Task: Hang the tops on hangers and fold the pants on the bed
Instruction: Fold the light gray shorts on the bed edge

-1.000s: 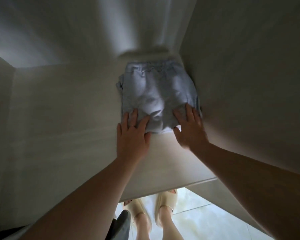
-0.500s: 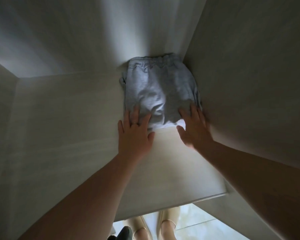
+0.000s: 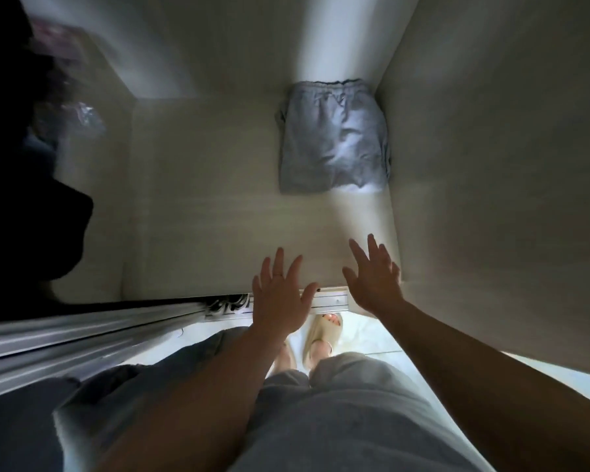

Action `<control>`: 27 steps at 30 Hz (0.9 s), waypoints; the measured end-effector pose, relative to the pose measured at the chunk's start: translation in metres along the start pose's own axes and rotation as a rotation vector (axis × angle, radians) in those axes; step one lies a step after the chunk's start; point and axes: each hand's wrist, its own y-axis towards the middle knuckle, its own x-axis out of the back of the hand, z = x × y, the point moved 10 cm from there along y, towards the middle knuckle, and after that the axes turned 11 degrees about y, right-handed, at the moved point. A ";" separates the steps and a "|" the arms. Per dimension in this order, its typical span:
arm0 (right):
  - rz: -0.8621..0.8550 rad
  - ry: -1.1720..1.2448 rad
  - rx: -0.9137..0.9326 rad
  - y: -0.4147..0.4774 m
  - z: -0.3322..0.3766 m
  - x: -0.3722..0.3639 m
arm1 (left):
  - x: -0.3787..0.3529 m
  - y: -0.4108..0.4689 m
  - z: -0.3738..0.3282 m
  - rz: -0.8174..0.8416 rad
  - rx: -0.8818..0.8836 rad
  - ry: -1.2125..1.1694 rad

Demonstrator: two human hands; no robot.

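Observation:
Folded light grey pants with a drawstring waistband lie flat at the back right corner of a wardrobe shelf, against the right wall. My left hand hovers over the shelf's front edge with fingers spread and holds nothing. My right hand is beside it, fingers straight and spread, also holding nothing. Both hands are well clear of the pants.
The wardrobe's right side panel rises close to my right hand. A sliding-door track runs along the shelf front. Dark hanging clothes fill the left side, blurred. My legs and beige slippers stand on the pale floor below.
Both hands have let go of the folded pants and drawn back to the shelf's front edge. The pants stay in the back corner. My view has pulled back and turned left.

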 end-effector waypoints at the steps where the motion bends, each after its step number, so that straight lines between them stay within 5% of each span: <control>1: 0.001 -0.010 0.008 -0.011 0.001 0.001 | 0.003 -0.011 0.002 -0.007 0.008 -0.003; 7: -0.003 -0.037 0.145 -0.059 0.014 0.011 | 0.016 -0.061 0.006 0.002 -0.021 0.023; 14: 0.016 -0.086 0.394 -0.098 0.019 0.032 | 0.035 -0.117 0.006 -0.174 0.056 0.048; 27: 0.278 -0.280 0.904 -0.183 -0.002 0.010 | -0.046 -0.272 -0.052 -0.310 0.581 -0.206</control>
